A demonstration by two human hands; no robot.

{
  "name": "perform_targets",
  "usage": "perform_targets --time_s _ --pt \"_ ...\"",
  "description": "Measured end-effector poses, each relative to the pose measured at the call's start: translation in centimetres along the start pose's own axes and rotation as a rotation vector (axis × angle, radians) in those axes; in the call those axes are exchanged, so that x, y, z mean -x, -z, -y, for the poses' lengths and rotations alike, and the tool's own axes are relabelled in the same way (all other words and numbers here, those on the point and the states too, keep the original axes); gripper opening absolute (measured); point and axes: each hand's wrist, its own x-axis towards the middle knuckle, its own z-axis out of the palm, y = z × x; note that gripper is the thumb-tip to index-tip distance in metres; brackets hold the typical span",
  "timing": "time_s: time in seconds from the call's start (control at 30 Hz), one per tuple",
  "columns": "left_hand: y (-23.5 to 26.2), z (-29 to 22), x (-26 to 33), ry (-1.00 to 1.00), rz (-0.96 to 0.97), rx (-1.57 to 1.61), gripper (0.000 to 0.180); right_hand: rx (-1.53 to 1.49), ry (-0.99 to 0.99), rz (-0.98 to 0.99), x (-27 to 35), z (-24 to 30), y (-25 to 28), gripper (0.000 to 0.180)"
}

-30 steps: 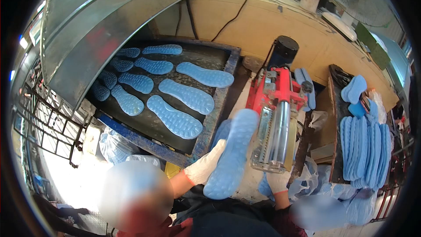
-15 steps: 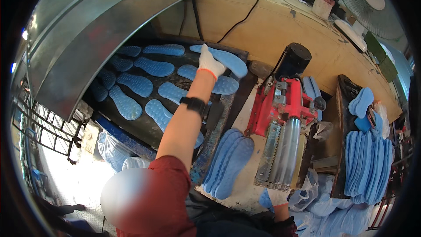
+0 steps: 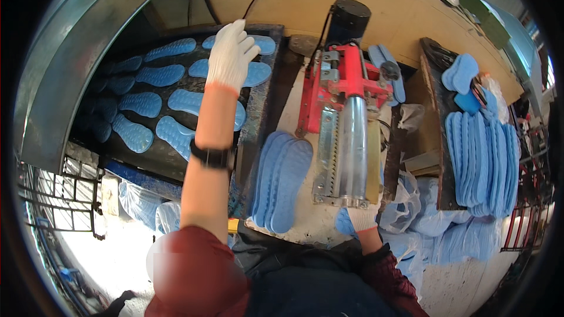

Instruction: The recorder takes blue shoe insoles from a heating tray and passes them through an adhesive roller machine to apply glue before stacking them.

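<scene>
My left hand [image 3: 231, 54], in a white knit glove, is open with its fingers apart above the dark conveyor bed. Just beyond it a blue insole [image 3: 265, 45] lies at the bed's far right corner. Another insole [image 3: 257, 74] lies partly under the hand. Several more dimpled insoles [image 3: 160, 75] are spread over the bed. My right hand [image 3: 362, 218], also gloved, is low at the near end of a red machine with a clear roller [image 3: 354, 152]. A blue insole [image 3: 344, 221] sticks out to its left, in its grip; the fingertips are hidden.
A stack of blue insoles [image 3: 283, 182] stands between bed and machine. More insoles [image 3: 483, 161] are lined up on the right-hand shelf, above plastic bags [image 3: 426, 205] of insoles. A metal hood [image 3: 88, 41] overhangs the bed's left side. A black motor [image 3: 349, 17] rises behind the machine.
My left hand has let go of the insole it held, which now lies on the bed, and its fingers have spread. The view has shifted to the right and down.
</scene>
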Motion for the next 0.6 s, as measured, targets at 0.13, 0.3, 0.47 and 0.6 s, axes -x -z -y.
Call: perform_targets --time_s 0.13,0.3,0.47,0.6 --pt "-17.5 0.9 9.8 -0.085 -0.641 -0.132 0.048 -0.017 -0.035 -0.104 -2.3 2.4 0.0 0.073" --pt "-22.9 3.2 22.0 0.341 -0.702 -0.358 0.039 -0.303 -0.254 0.079 -1.0 11.8 3.1 0.05" --pt "-20.8 7.0 26.9 0.984 -0.496 0.036 0.052 -0.577 -0.176 0.677 2.3 17.3 2.9 0.034" --pt "-21.1 5.3 24.9 0.879 -0.442 -0.163 0.043 -0.42 -0.258 0.72 1.3 17.5 3.6 0.028"
